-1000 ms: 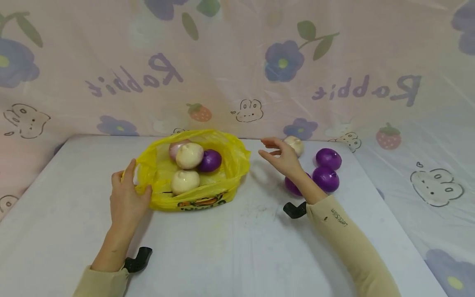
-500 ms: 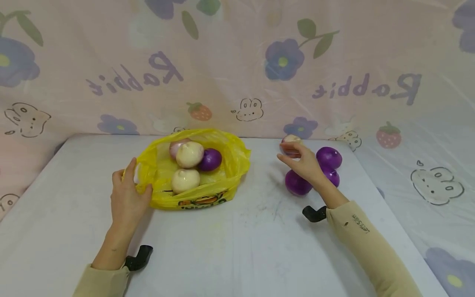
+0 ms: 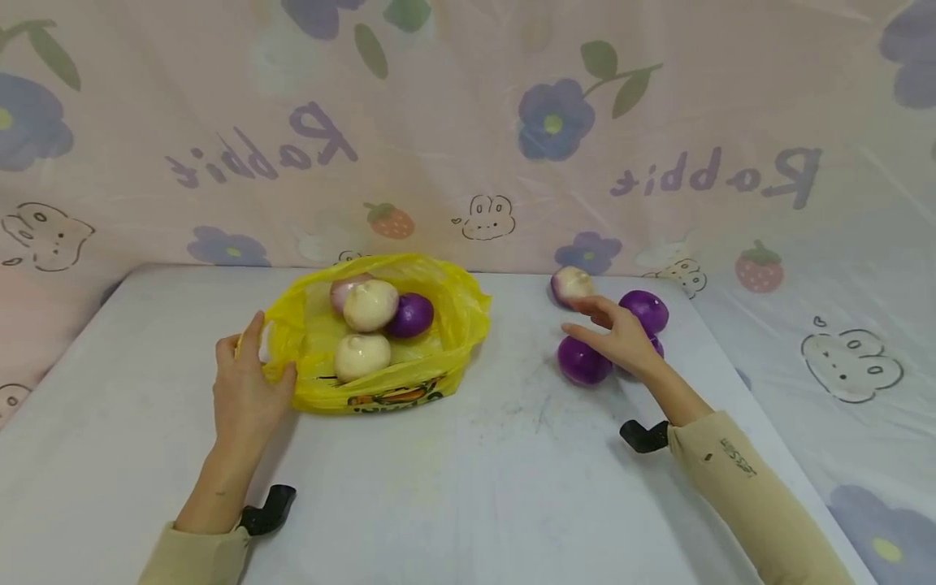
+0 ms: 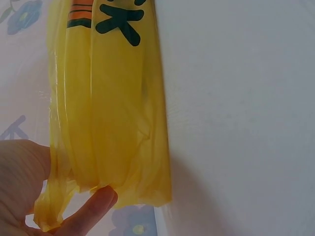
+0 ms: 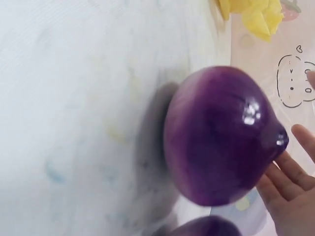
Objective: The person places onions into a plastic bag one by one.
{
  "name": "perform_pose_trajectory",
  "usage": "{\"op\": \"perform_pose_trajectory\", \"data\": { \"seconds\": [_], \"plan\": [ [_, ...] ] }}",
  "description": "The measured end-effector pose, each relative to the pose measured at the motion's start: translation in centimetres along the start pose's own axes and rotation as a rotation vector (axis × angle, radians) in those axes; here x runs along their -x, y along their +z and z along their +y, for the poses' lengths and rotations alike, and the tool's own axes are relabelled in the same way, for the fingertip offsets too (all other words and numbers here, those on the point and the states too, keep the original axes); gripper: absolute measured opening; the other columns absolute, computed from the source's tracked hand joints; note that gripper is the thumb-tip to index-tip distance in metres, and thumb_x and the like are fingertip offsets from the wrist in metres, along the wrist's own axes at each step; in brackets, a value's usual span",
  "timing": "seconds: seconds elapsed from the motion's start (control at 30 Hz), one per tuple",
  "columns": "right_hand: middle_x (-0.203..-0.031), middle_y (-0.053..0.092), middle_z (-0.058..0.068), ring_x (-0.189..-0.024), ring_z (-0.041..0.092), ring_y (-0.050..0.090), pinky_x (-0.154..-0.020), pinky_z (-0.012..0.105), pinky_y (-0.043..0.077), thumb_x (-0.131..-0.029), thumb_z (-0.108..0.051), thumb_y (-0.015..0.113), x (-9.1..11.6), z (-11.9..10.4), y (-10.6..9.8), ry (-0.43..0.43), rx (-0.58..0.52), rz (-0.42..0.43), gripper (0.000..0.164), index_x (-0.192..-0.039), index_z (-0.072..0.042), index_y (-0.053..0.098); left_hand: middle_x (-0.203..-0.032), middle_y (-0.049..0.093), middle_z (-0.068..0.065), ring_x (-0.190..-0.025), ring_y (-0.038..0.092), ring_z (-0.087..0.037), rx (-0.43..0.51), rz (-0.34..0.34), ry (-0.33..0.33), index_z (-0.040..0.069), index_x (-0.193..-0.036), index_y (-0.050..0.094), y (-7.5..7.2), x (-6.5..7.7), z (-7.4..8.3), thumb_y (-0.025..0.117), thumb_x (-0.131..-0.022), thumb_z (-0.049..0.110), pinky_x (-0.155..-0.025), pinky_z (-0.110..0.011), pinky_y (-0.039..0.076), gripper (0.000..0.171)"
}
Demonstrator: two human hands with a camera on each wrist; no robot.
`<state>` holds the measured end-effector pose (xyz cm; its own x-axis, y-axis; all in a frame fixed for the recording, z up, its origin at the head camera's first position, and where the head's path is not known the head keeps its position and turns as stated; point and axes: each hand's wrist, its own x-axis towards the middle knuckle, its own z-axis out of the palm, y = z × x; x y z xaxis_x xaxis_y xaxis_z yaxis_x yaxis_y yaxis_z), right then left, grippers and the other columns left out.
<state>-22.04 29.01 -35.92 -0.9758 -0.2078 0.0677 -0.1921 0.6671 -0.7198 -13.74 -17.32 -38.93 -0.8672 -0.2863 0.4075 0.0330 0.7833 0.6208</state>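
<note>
My left hand [image 3: 247, 398] holds the left edge of a yellow plastic bag [image 3: 446, 366]; in the left wrist view, thin yellow plastic [image 4: 118, 118] passes between the thumb and a finger. Inside the bag's wide mouth lie white onions [image 3: 361, 357], a pinkish onion and a purple onion [image 3: 411, 315]. On the right, my right hand [image 3: 621, 337] hovers over a purple onion [image 3: 583, 363], fingers apart and holding nothing. From the right wrist, that onion [image 5: 221, 137] shows its pointed tip near the fingers; I cannot tell whether they touch it.
Behind the right hand are a white-and-purple onion [image 3: 572, 287] and another purple onion [image 3: 643, 310]; a further purple one is mostly hidden by the hand. All rest on a white table [image 3: 453, 504]. A printed curtain [image 3: 439, 122] hangs along the back edge.
My right hand has moved rightward and toward me, from beside the bag to over the front purple onion, uncovering the white-and-purple one. The left hand stays at the bag's edge.
</note>
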Motion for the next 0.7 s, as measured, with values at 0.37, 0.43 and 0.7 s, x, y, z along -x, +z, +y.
{"op": "perform_pose_trajectory", "data": {
  "seconds": [0.37,0.43,0.7],
  "plan": [
    [-0.152,0.033,0.019,-0.138,0.047,0.029,-0.110,0.059,0.025,-0.082,-0.036,0.074,1.3,0.6,-1.1,-0.007,0.122,-0.186,0.079,-0.146,-0.009,0.037,-0.121,0.040,-0.032,-0.072,0.051,-0.038,0.002,-0.005,0.008,0.002,-0.145,0.036,0.1,0.0,-0.3,0.067,-0.081,0.001,-0.061,-0.048,0.045,0.071],
    [-0.151,0.033,0.020,-0.138,0.047,0.028,-0.110,0.060,0.025,-0.081,-0.037,0.074,1.4,0.7,-1.2,-0.011,0.131,-0.203,0.082,-0.147,-0.008,0.036,-0.121,0.040,-0.032,-0.073,0.051,-0.038,0.003,-0.007,0.007,0.002,-0.145,0.036,0.1,-0.1,-0.3,0.067,-0.081,0.001,-0.062,-0.048,0.045,0.072],
    [-0.153,0.029,0.022,-0.140,0.045,0.025,-0.110,0.061,0.022,-0.078,-0.036,0.077,1.3,1.4,-1.3,0.004,0.130,-0.264,0.090,-0.150,-0.009,0.030,-0.121,0.040,-0.031,-0.073,0.049,-0.037,0.010,-0.008,0.001,0.003,-0.146,0.036,0.1,-0.1,-0.4,0.067,-0.081,0.001,-0.062,-0.047,0.044,0.072]
  ]
}}
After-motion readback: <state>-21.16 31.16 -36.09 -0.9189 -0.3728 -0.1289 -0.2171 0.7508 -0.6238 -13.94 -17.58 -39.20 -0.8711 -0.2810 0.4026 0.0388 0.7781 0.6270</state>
